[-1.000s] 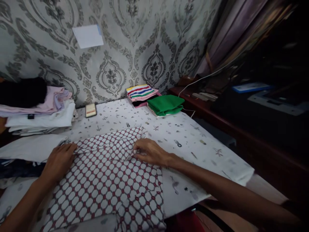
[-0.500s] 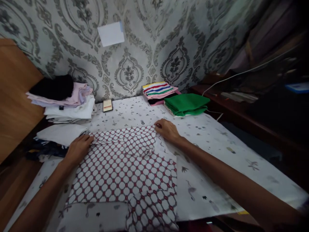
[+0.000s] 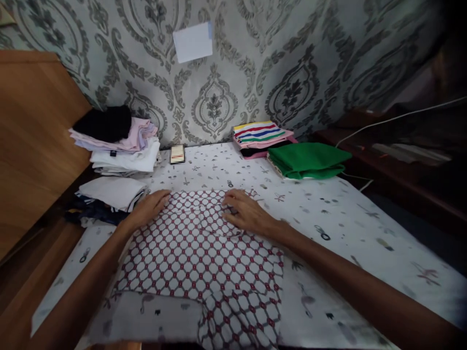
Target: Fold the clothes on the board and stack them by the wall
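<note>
A white garment (image 3: 189,248) with a grey lattice and small red marks lies spread on the sheet. One narrower part of it runs toward me at the lower right, with creases. My left hand (image 3: 151,208) rests on its far left edge, fingers stretched out. Across from it, my right hand (image 3: 250,214) lies on the far right part, thumb and fingers apart, touching the cloth. Some wrinkles show in the fabric beside the right fingers. The palm sides of both hands are hidden.
Folded clothes (image 3: 124,158) are stacked at the left, with a smaller pile (image 3: 111,192) nearer me. A striped folded cloth (image 3: 259,133) and a green one (image 3: 308,159) lie at the back right. A small card-like box (image 3: 177,154) stands near the wall. A wooden panel (image 3: 36,131) borders the left.
My right hand has moved inward from the garment's far right corner and its fingers have spread on the cloth. My left hand stays at the left edge. The view has shifted left.
</note>
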